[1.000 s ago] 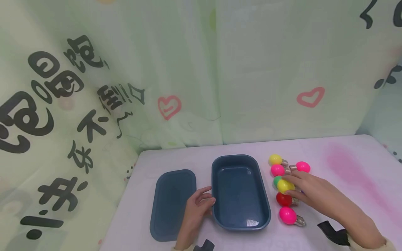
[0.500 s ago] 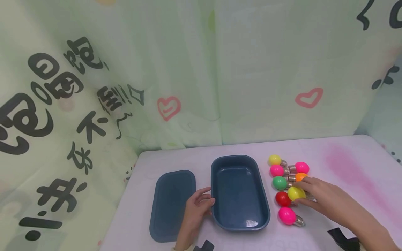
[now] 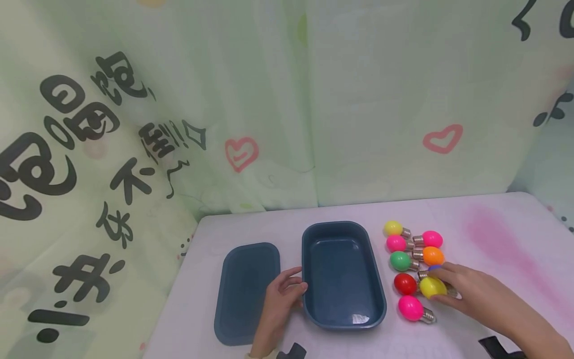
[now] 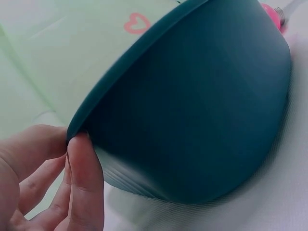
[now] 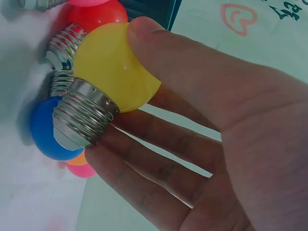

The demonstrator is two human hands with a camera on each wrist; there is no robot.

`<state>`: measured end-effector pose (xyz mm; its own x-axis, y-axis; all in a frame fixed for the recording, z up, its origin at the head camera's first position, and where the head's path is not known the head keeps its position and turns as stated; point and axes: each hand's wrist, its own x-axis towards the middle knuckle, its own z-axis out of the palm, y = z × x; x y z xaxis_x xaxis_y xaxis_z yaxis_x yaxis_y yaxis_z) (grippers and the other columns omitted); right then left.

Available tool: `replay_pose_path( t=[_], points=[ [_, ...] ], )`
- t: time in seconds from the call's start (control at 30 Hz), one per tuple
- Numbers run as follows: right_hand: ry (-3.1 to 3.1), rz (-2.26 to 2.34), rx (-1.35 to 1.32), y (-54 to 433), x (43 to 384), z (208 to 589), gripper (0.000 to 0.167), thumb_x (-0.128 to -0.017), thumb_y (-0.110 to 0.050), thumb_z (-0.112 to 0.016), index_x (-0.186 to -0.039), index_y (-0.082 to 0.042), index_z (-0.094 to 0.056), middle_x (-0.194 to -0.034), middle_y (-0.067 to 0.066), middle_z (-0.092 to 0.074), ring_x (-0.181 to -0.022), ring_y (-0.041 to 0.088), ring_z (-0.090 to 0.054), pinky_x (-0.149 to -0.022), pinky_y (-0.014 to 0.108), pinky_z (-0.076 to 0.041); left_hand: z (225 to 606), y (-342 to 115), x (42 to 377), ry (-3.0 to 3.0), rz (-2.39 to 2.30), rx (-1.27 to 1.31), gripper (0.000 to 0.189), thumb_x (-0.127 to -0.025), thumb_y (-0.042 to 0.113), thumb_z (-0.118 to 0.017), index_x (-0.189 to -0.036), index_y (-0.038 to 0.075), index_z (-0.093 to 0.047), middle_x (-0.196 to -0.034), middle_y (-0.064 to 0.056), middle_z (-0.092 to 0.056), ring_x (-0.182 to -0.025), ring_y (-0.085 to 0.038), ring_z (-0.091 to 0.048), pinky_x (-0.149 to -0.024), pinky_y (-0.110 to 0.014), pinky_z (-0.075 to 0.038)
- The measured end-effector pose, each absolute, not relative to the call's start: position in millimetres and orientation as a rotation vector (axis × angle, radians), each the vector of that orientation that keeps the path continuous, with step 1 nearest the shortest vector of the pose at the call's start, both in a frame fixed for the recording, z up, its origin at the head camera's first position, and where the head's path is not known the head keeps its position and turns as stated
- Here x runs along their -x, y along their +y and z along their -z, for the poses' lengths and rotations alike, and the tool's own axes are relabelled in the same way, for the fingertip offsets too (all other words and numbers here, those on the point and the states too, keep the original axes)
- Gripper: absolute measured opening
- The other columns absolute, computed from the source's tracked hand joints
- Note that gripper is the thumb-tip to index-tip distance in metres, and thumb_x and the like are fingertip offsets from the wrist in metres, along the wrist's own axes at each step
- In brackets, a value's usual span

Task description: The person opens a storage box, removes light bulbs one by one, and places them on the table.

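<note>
My right hand (image 3: 471, 289) grips a yellow light bulb (image 3: 432, 287) by its round globe. In the right wrist view, the yellow bulb's (image 5: 115, 67) metal screw base points away from the thumb. Just behind it are a blue bulb (image 5: 48, 127) and a red bulb (image 5: 98, 17). My left hand (image 3: 281, 304) pinches the left rim of a dark blue rectangular container (image 3: 381, 299). Up close in the left wrist view, thumb and finger take the container's (image 4: 192, 106) rim between them.
A flat blue lid (image 3: 246, 294) lies left of the container. Right of the container are a green bulb (image 3: 400, 261), an orange bulb (image 3: 433, 256), another yellow bulb (image 3: 393, 228) and several pink bulbs (image 3: 410, 307). A patterned curtain (image 3: 367, 124) hangs behind the white table (image 3: 179, 309).
With the yellow bulb, my right hand has moved right and toward me, away from the green bulb, uncovering the orange one. My left hand keeps its place on the container rim.
</note>
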<state>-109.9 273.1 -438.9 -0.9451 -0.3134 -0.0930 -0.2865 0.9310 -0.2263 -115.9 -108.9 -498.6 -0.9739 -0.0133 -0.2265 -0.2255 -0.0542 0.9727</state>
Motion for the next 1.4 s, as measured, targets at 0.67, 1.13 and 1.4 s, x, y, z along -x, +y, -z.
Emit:
replay_pose_path(
  t=[0.67, 1.13, 1.4],
  points=[
    [2.907, 0.294, 0.397, 279, 109, 457, 0.052, -0.067, -0.042, -0.087, -0.106, -0.012, -0.073, -0.107, 0.016, -0.068, -0.094, 0.035, -0.065, -0.078, 0.054, -0.056, 500, -110, 115, 2.068, -2.149, 0.273, 0.047, -0.086, 0.016, -0.076, -0.131, 0.010, -0.063, -0.101, -0.005, -0.067, -0.086, -0.015, -0.066, -0.061, -0.027, -0.052],
    [2.830, 0.342, 0.341, 278, 107, 465, 0.050, -0.068, -0.043, -0.085, -0.105, -0.012, -0.073, -0.107, 0.012, -0.069, -0.095, 0.032, -0.065, -0.081, 0.053, -0.056, 502, -109, 117, 2.045, -2.173, 0.248, 0.046, -0.086, 0.015, -0.076, -0.130, 0.009, -0.064, -0.100, -0.005, -0.066, -0.086, -0.016, -0.065, -0.060, -0.027, -0.052],
    [2.850, 0.318, 0.357, 281, 108, 469, 0.052, -0.068, -0.046, -0.085, -0.107, -0.013, -0.073, -0.109, 0.014, -0.068, -0.097, 0.035, -0.065, -0.081, 0.054, -0.055, 502, -110, 116, 2.053, -2.164, 0.242, 0.047, -0.086, 0.016, -0.076, -0.131, 0.009, -0.063, -0.100, -0.005, -0.066, -0.086, -0.016, -0.065, -0.061, -0.026, -0.052]
  ],
)
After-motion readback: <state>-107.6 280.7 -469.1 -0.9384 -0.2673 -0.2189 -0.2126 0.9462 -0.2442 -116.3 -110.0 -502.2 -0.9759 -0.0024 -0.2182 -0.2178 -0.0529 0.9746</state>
